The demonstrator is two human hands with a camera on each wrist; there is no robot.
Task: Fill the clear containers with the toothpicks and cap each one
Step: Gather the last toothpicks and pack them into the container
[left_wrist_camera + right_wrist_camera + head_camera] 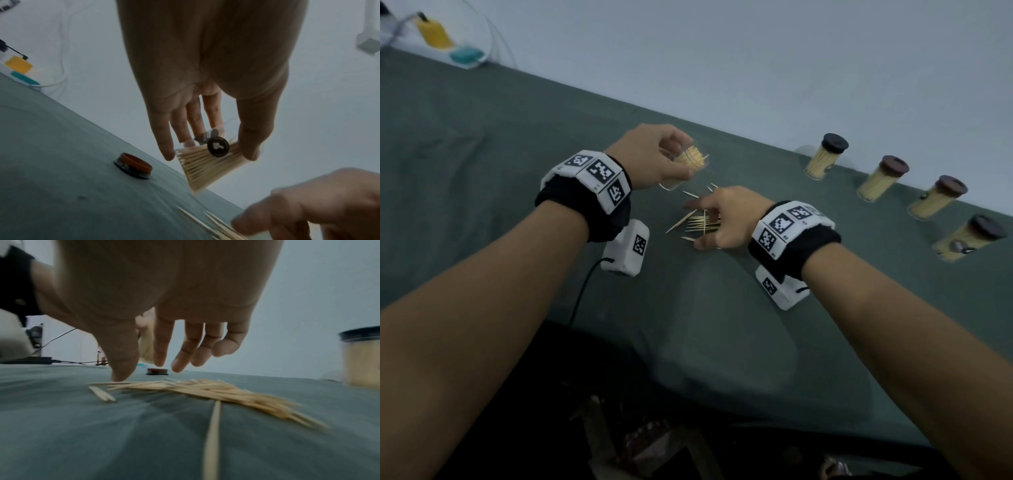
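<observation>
Toothpicks point(197, 387) lay directly beneath your spread, empty right hand point(726, 219), long axes pointing left toward it. Your left hand point(654, 157) gripped the open, part-filled container point(207, 164) just beyond.

My bare forearms, black wristbands point(796, 245) topped with white blocks of black square markers, white camera boxes point(627, 248) slung beneath, black cable point(585, 291) lower left.

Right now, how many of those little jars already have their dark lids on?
4. The capped jars stand in a row along the table's far edge, right of the hands. None looks hidden.
</observation>
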